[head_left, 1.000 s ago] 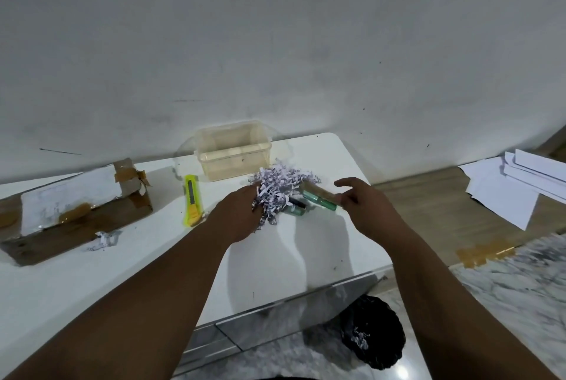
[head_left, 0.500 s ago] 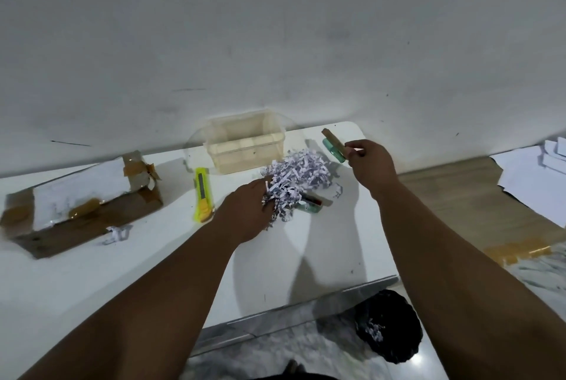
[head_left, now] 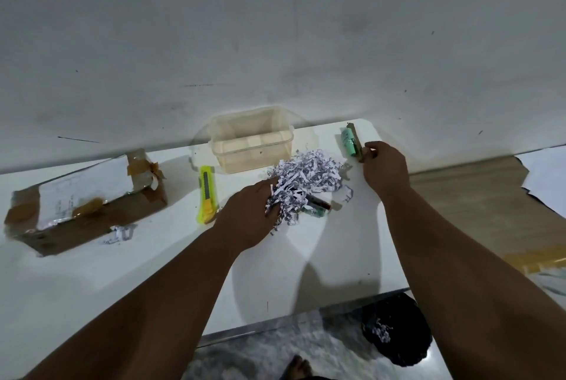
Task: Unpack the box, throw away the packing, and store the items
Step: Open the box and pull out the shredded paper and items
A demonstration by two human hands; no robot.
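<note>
A heap of shredded white paper packing (head_left: 309, 177) lies on the white table (head_left: 306, 266). My left hand (head_left: 248, 217) rests on its left side, fingers dug into the shreds. A dark tube and a green item (head_left: 318, 206) poke out beneath the heap. My right hand (head_left: 384, 169) pinches the near end of a small green and brown item (head_left: 350, 142) at the table's far right corner; the item lies on or just above the tabletop. A clear plastic storage tub (head_left: 251, 143) stands against the wall. The opened cardboard box (head_left: 82, 202) lies at the far left.
A yellow utility knife (head_left: 206, 192) lies between the box and the tub. A few paper shreds (head_left: 121, 232) sit by the box. On the floor below the table's right edge is a black bin bag (head_left: 398, 329) holding shreds. White sheets (head_left: 545, 174) lie on the floor at right.
My right hand carried the green and brown item from beside the shred heap to the table's far right corner. My left hand stayed on the shreds.
</note>
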